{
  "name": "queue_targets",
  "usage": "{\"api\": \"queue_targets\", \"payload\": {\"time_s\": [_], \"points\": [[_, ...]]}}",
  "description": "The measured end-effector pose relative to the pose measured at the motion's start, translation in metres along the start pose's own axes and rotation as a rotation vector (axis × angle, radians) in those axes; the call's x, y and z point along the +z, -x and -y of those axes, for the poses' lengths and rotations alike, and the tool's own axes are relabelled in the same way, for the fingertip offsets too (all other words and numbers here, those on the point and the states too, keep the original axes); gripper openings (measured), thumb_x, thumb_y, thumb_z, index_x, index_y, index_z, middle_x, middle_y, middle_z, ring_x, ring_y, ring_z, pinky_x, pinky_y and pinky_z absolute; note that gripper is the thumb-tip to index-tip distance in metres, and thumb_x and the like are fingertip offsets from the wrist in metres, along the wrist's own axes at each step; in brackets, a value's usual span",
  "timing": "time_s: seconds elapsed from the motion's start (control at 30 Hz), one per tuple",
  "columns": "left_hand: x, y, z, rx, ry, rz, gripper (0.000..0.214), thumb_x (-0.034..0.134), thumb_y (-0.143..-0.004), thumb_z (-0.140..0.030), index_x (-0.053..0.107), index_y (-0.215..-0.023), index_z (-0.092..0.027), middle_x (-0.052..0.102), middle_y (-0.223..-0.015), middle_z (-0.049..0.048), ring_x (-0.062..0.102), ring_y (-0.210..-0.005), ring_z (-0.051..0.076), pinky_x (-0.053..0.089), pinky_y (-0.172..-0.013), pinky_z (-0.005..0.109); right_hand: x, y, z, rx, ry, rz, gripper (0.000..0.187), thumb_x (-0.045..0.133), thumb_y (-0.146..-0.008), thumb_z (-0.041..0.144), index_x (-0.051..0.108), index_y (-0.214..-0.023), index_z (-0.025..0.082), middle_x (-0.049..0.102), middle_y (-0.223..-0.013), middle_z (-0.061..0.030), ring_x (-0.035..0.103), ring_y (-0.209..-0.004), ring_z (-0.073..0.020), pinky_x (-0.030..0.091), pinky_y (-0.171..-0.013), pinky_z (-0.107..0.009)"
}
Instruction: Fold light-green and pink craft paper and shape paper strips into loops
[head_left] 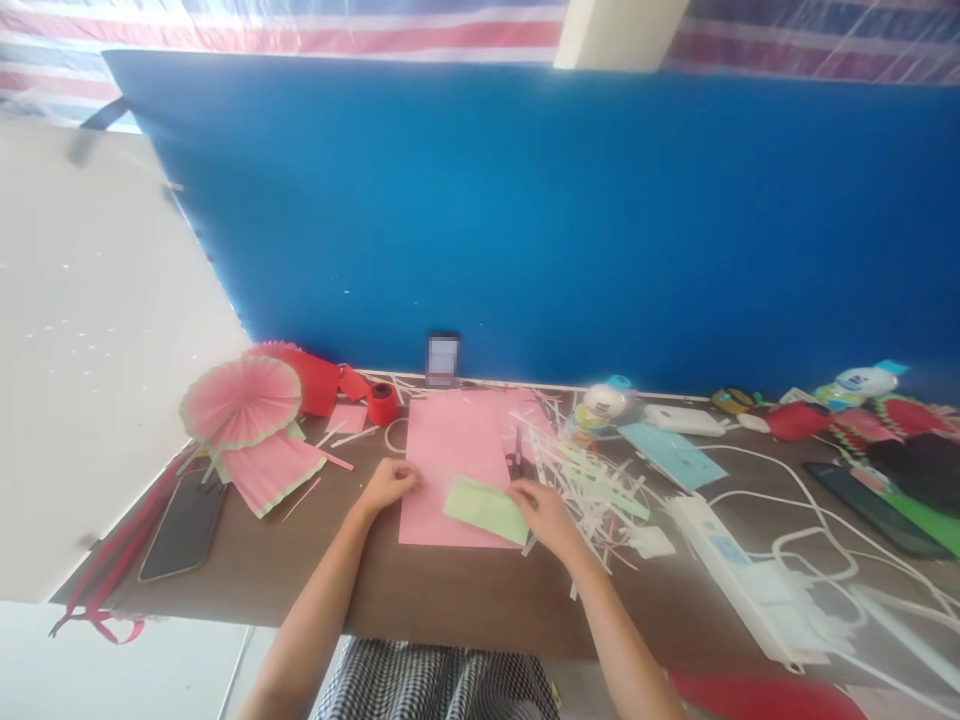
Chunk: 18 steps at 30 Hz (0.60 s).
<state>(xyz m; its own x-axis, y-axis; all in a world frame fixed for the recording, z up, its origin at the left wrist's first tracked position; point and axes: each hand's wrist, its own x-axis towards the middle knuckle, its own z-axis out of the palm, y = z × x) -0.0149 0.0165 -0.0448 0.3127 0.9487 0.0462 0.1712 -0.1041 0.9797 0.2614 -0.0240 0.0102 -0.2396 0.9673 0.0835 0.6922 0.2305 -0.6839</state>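
Observation:
A pink sheet of paper (pixel 457 440) lies on the table in front of me, with a smaller pale green piece of paper (pixel 486 508) slanted across its lower right part. My right hand (pixel 541 508) pinches the right end of the green paper between thumb and fingers. At the left edge of the pink sheet rests my left hand (pixel 390 482), its fingers curled together; what they grip, if anything, is hidden. Dark-handled scissors (pixel 519 458) lie just beyond my right hand. A heap of thin paper strips (pixel 592 490) spreads to the right of it.
Folded pink paper fans (pixel 241 402) and a phone (pixel 184 525) lie at left, near a red tape roll (pixel 382 404). A small screen (pixel 442 360) leans against the blue panel (pixel 480 220). Right stand a bottle (pixel 600 408) and a power strip (pixel 731 580) with white cables.

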Motion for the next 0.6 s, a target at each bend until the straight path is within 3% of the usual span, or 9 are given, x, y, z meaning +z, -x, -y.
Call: {"api": "queue_targets", "payload": {"time_s": [0.07,0.13,0.2,0.37,0.6], "points": [[0.001,0.0,-0.003,0.003,0.109,-0.03,0.026,0.051,-0.075,-0.033,0.064,-0.08,-0.01,0.068,-0.078,0.0089,0.062,-0.073,0.018,0.048,-0.069,0.029,0.001,0.002,-0.006,0.056,-0.024,-0.045,0.027,0.039,-0.081,0.038,0.06,-0.075,0.021,0.065,-0.078,-0.0035,0.058,-0.073,-0.0197,0.043,-0.072,-0.031],[0.009,0.0,-0.006,0.012,0.177,0.038,0.033,0.055,-0.074,-0.034,0.06,-0.099,-0.012,0.067,-0.091,0.0102,0.061,-0.084,0.019,0.046,-0.077,0.03,0.008,0.003,-0.009,0.062,-0.066,-0.028,0.028,0.04,-0.081,0.04,0.059,-0.073,0.021,0.065,-0.076,-0.0035,0.058,-0.072,-0.0198,0.044,-0.071,-0.031],[0.02,0.0,-0.007,-0.017,0.184,0.113,0.045,0.061,-0.07,-0.035,0.055,-0.109,-0.013,0.066,-0.092,0.0093,0.061,-0.084,0.018,0.046,-0.074,0.028,0.02,0.004,-0.008,0.047,-0.12,-0.009,0.028,0.041,-0.081,0.04,0.059,-0.074,0.02,0.065,-0.076,-0.0037,0.058,-0.073,-0.0196,0.044,-0.07,-0.03],[0.029,0.0,0.0,-0.088,0.197,0.096,0.043,0.059,-0.071,-0.039,0.057,-0.104,-0.012,0.065,-0.077,0.0067,0.059,-0.067,0.015,0.043,-0.057,0.023,0.044,0.007,-0.002,0.02,-0.172,-0.048,0.024,0.047,-0.078,0.038,0.059,-0.09,0.021,0.064,-0.091,-0.0047,0.057,-0.084,-0.0195,0.044,-0.075,-0.03],[0.021,-0.002,0.0,-0.045,0.168,0.094,0.04,0.058,-0.072,-0.037,0.057,-0.103,-0.011,0.054,-0.057,-0.0016,0.048,-0.05,0.008,0.035,-0.049,0.019,0.042,0.008,-0.003,-0.058,-0.124,-0.15,0.022,0.045,-0.081,0.038,0.06,-0.083,0.021,0.064,-0.085,-0.0046,0.058,-0.079,-0.0182,0.043,-0.073,-0.029]]}}
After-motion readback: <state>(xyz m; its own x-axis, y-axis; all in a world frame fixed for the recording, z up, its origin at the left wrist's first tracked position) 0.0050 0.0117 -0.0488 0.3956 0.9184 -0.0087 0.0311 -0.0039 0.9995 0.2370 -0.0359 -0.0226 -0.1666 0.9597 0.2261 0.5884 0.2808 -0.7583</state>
